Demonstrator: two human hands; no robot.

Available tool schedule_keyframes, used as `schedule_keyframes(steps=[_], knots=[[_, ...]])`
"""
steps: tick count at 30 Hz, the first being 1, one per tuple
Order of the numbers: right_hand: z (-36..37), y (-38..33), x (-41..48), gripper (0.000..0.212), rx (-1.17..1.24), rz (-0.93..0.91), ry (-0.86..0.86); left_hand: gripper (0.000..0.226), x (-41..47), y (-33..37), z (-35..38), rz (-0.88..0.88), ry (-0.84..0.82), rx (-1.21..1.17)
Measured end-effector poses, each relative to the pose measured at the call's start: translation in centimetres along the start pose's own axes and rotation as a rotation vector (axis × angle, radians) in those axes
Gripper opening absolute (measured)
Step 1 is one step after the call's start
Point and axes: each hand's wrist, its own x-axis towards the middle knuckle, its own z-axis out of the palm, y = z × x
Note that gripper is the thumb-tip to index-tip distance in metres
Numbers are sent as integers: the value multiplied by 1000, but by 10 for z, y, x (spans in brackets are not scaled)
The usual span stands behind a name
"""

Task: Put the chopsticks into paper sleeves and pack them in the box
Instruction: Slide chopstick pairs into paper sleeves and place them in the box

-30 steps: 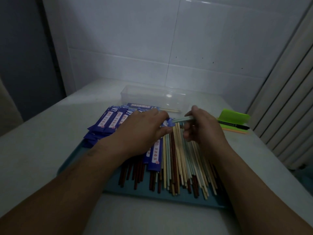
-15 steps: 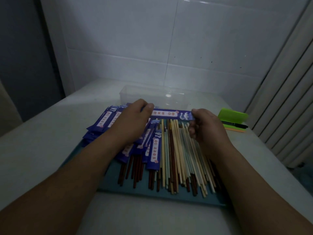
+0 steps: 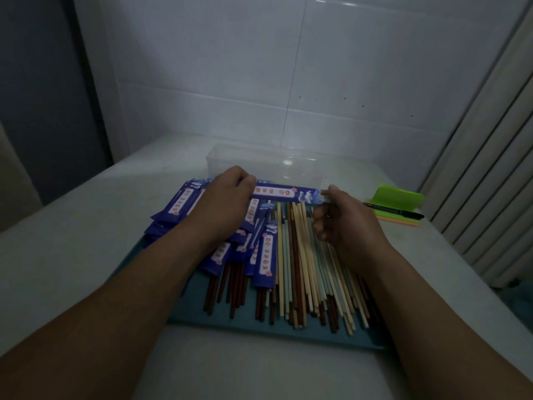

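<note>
Newly filled sleeve (image 3: 288, 193), pinched at its ends by left hand (image 3: 227, 197) and right hand (image 3: 344, 223), now lies crosswise before the box (image 3: 302, 157).

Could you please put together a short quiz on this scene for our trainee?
1. True or false: the pen lies in the box.
2. The sleeve is held by: A one hand; B both hands; C no hand.
3. Fill in: the loose chopsticks lie on a teal ____.
Key: 1 false, it lies on the green pad, outside the box; 2 B, left hand and right hand hold its ends; 3 tray.
</note>
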Motion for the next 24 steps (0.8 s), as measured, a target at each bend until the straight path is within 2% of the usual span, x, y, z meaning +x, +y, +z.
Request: schedule_keyframes(steps=[6,11,16,19,24], knots=[[-2,-1,-3,16,7,-74,9,24,1,-7,0,43,56,78],[-8,-4,2,14,12,-46,154,14,8,-12,-12,199,264,124],[-11,-11,9,14,4,53,205,17,13,-19,-18,178,241,164],[-9,-21,12,13,13,86,189,23,13,-21,-18,148,237,89],[3,-43,29,13,18,39,207,29,14,-10,-27,129,322,-45]])
